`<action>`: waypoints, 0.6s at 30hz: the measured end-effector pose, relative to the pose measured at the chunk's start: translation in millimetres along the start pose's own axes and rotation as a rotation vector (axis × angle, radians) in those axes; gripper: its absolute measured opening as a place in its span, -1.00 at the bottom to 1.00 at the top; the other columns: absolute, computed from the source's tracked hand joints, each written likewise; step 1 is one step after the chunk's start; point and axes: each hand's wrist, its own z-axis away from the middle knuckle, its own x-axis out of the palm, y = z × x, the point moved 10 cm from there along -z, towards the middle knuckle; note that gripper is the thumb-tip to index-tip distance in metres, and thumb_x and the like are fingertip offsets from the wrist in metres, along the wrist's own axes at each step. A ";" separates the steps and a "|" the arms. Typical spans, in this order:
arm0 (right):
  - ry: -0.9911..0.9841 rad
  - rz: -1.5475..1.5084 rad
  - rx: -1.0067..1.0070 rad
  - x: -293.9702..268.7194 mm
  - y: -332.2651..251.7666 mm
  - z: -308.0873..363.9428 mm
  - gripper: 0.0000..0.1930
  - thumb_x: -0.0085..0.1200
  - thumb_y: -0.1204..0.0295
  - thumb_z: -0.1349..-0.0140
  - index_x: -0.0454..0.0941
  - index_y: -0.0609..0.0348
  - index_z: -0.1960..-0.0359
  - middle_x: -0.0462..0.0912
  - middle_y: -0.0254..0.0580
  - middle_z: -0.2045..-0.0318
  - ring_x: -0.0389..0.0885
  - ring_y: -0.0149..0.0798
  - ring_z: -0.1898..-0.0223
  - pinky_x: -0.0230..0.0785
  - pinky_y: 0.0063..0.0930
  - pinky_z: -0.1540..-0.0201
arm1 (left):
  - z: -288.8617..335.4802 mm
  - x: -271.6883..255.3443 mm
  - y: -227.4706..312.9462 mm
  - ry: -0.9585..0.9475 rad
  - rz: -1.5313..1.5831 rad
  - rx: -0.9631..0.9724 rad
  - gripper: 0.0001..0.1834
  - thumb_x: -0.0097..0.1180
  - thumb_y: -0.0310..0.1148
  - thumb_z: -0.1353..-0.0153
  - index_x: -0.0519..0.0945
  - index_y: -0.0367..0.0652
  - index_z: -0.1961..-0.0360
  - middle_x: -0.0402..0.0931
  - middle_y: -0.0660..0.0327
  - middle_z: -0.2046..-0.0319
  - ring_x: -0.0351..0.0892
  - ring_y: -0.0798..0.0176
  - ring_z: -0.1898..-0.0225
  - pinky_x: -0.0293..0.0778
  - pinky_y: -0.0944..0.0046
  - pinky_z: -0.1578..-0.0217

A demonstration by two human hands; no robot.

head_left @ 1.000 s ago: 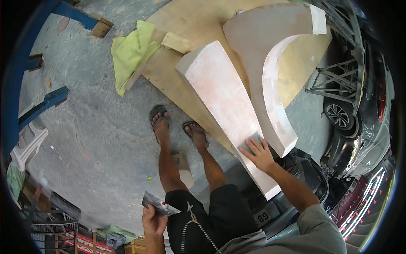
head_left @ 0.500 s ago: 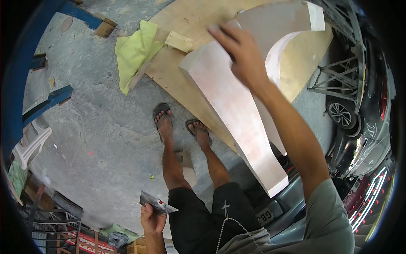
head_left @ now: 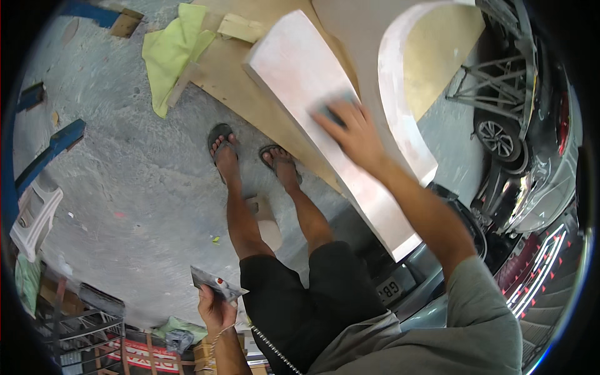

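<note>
In my left hand [head_left: 215, 312], low at the left, a thin grey plate [head_left: 215, 281] is gripped by its edge; a small red and white dab lies on top. My right hand [head_left: 355, 134] reaches over a long, curved white-pink panel [head_left: 300, 56]. Its fingers bend around a flat grey-green piece [head_left: 340, 102], blurred by motion, which is at the panel's face; I cannot tell its exact kind. The panel stands up from a large tan wooden board [head_left: 231, 72], and a second white curved edge [head_left: 390, 69] rises to its right.
A yellow-green cloth [head_left: 172, 56] and a small wood block [head_left: 240, 27] lie at the board's left edge. Blue metal legs [head_left: 53, 150] stand at far left. Cars [head_left: 531, 175] and a metal truss [head_left: 494, 81] line the right. A cylinder [head_left: 267, 225] lies between my legs.
My right hand has moved down along the panel, from its top end toward the middle. The left hand keeps hold of the plate. The whole view has shifted a little.
</note>
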 end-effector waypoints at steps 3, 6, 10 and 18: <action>0.254 0.154 -0.175 -38.9 14.0 -137.3 -0.56 -0.01 0.43 -0.28 0.52 -0.24 -0.20 0.61 -0.22 -0.03 0.55 -0.16 -0.14 0.30 -0.08 -0.29 | -3.6 10.9 -9.6 -0.045 -0.038 -0.054 -0.70 0.16 -0.22 -0.40 0.59 -0.03 -0.10 0.66 0.24 0.02 0.66 0.29 0.02 0.56 0.17 -0.04; 0.114 0.028 -0.051 -62.2 26.5 -146.6 -0.57 0.08 0.40 -0.31 0.50 -0.16 -0.23 0.67 -0.17 0.04 0.65 -0.12 -0.02 0.44 -0.25 -0.15 | 0.6 23.0 -3.4 -0.100 -0.003 -0.029 -0.74 0.14 -0.22 -0.41 0.60 0.00 -0.06 0.68 0.23 0.09 0.67 0.23 0.04 0.54 0.05 -0.06; 0.069 -0.468 0.399 -85.1 78.3 -65.2 -0.57 0.13 0.38 -0.31 0.49 -0.05 -0.23 0.68 -0.14 0.05 0.67 -0.13 0.03 0.47 -0.31 -0.10 | 3.1 35.1 -19.5 -0.089 -0.033 -0.037 -0.75 0.09 -0.20 -0.44 0.62 -0.09 0.00 0.65 0.23 0.10 0.66 0.29 0.07 0.60 0.15 0.05; 0.363 -1.481 1.627 29.4 49.7 308.7 -0.51 0.03 0.64 -0.33 0.30 0.17 -0.30 0.53 -0.11 -0.12 0.57 -0.17 -0.11 0.55 -0.18 -0.11 | 6.8 47.6 -70.8 -0.048 -0.049 -0.104 -0.73 0.08 -0.16 -0.44 0.62 -0.09 0.02 0.66 0.20 0.11 0.68 0.20 0.10 0.62 0.07 0.06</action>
